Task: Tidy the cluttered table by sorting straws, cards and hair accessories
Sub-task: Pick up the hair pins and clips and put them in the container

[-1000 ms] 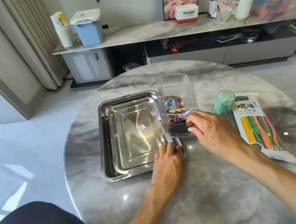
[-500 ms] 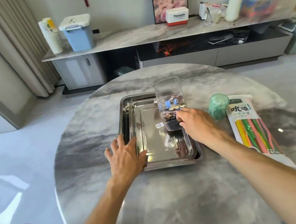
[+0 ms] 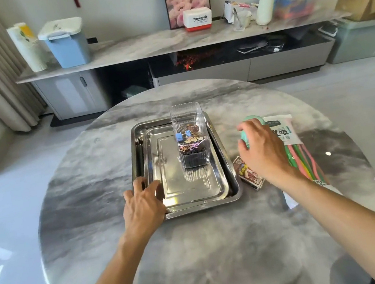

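A: The right hand (image 3: 260, 148) curled over the green roll (image 3: 245, 140) beside the straw packet (image 3: 287, 140); its grip was unclear.

B: The left hand (image 3: 142, 198), fingers spread, steadied the tray (image 3: 233, 183). Lifting straight would spare the card box (image 3: 248, 174).

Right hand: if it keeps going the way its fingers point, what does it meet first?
The right hand already reaches the mint-green object; its fingers curl over it, so that comes first. Actual contact is unclear.
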The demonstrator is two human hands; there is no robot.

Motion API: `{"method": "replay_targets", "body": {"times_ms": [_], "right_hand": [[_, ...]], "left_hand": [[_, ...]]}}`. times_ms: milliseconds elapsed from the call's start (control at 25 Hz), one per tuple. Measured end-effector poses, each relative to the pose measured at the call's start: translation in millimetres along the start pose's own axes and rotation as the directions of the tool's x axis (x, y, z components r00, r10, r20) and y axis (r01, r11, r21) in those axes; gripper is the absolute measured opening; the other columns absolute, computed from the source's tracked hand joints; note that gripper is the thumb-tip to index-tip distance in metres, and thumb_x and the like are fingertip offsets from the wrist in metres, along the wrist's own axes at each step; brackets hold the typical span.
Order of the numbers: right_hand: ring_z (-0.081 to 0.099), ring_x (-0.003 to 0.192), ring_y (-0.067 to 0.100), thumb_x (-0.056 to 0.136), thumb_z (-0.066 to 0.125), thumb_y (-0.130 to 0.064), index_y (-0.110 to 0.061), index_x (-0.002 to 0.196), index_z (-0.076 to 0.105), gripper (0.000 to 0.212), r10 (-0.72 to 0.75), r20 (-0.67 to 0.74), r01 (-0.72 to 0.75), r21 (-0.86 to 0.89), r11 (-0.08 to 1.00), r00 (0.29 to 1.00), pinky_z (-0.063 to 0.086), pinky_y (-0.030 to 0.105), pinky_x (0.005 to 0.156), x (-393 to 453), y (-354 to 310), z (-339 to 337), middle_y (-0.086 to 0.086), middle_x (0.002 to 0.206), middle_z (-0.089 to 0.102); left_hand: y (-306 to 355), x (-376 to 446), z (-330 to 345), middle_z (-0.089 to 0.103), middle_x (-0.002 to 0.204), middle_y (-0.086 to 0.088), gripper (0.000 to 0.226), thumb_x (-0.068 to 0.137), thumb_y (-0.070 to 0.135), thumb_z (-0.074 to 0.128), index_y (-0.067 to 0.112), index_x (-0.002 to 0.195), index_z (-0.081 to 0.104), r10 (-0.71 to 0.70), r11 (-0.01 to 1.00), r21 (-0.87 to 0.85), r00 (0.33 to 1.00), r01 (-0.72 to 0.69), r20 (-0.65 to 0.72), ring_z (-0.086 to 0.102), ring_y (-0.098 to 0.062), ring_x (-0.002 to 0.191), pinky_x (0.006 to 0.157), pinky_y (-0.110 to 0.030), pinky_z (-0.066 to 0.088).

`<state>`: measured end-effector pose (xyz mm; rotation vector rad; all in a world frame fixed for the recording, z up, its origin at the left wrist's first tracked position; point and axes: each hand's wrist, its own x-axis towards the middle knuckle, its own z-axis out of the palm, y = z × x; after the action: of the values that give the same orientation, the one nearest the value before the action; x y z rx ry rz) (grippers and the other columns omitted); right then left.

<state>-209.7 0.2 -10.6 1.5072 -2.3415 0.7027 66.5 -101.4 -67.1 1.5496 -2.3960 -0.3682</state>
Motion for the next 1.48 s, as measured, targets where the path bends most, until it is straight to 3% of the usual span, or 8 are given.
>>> {"method": "replay_targets", "body": {"times_ms": [120,240,440,720,960,1160,1320,1480], "right_hand": [[0.042,0.124,0.042,0.077,0.071,-0.043,-0.016,0.131,0.037,0.069,0.508,0.272,-0.425,-0.311,0.85,0.817,0.042,0.05,0.098,-20.3,61.1,-19.3,0.013,0.139,0.035],[0.049,0.118,0.037,0.071,0.075,-0.035,-0.019,0.138,0.031,0.082,0.604,0.47,-0.597,-0.184,0.781,0.644,0.047,0.044,0.093,-36.0,82.1,-24.2,0.013,0.135,0.04],[0.051,0.111,0.043,0.071,0.074,-0.033,-0.019,0.132,0.035,0.074,0.587,0.086,-0.59,0.025,0.807,0.805,0.048,0.048,0.086,-13.9,41.0,-53.8,0.015,0.13,0.041],[0.06,0.063,0.009,0.077,0.069,-0.053,-0.03,0.131,0.038,0.066,0.167,0.226,-0.24,0.35,0.906,0.96,0.046,0.018,0.04,6.7,-124.8,-57.7,-0.009,0.112,0.043],[0.052,0.111,0.029,0.091,0.036,-0.069,-0.02,0.122,0.048,0.059,0.132,0.286,-0.197,0.213,0.957,0.949,0.046,0.046,0.089,12.6,-196.8,-7.7,0.005,0.126,0.047],[0.055,0.096,0.029,0.091,0.054,-0.033,-0.014,0.101,0.056,0.021,0.068,0.072,-0.069,0.012,0.998,0.995,0.044,0.037,0.075,-5.1,-84.3,-4.4,0.005,0.109,0.053],[0.051,0.111,0.035,0.09,0.049,-0.041,-0.021,0.114,0.052,0.031,0.333,0.407,-0.263,-0.22,0.939,0.851,0.046,0.046,0.09,-41.9,-13.0,4.8,0.008,0.125,0.051],[0.054,0.111,0.03,0.078,0.063,-0.035,-0.031,0.125,0.043,0.051,0.232,0.641,-0.221,-0.099,0.97,0.732,0.047,0.036,0.085,-40.5,18.3,-2.7,0.004,0.132,0.054]], "left_hand": [[2.8,-1.3,-2.1,0.038,0.143,-0.007,0.034,0.094,0.015,0.051,0.024,0.125,0.062,-0.003,1.0,0.03,0.998,0.001,0.062,0.044,-0.042,0.111,0.075,-0.043,0.046],[2.7,-5.9,-6.2,0.039,0.143,-0.009,0.028,0.096,0.013,0.048,0.018,0.119,0.063,0.014,1.0,-0.008,0.999,-0.014,0.036,0.045,-0.042,0.109,0.08,-0.043,0.044],[2.2,-9.7,-12.2,0.039,0.147,-0.008,0.032,0.103,0.02,0.045,0.018,0.132,0.057,0.028,0.996,-0.09,0.999,-0.025,0.036,0.047,-0.041,0.115,0.096,-0.045,0.039],[6.5,-10.5,-27.6,0.062,0.093,-0.002,0.032,0.102,0.039,0.044,0.017,0.098,0.065,-0.229,0.666,-0.74,0.97,0.091,-0.086,0.058,-0.025,0.094,0.082,-0.038,0.043],[-4.5,-4.1,-42.5,0.072,0.09,0.011,0.029,0.091,0.055,0.056,0.029,0.091,0.068,-0.262,0.373,-0.918,0.964,0.136,0.037,0.066,-0.003,0.078,0.07,-0.018,0.048],[-3.3,11.9,-25.3,0.057,0.127,0.001,0.043,0.092,0.015,0.066,0.019,0.133,0.056,-0.186,0.643,-0.724,0.968,0.249,0.168,0.063,0.01,0.083,0.07,-0.013,0.052],[-1.2,11.6,-11.3,0.054,0.14,0.004,0.042,0.096,0.017,0.054,0.028,0.137,0.055,-0.124,0.824,-0.552,0.991,0.131,0.05,0.056,-0.02,0.119,0.099,-0.044,0.047],[-1.3,4.9,-3.2,0.054,0.138,0.003,0.034,0.103,0.029,0.044,0.026,0.134,0.059,0.033,0.924,-0.378,0.995,-0.067,-0.095,0.058,-0.029,0.112,0.091,-0.044,0.048]]}}
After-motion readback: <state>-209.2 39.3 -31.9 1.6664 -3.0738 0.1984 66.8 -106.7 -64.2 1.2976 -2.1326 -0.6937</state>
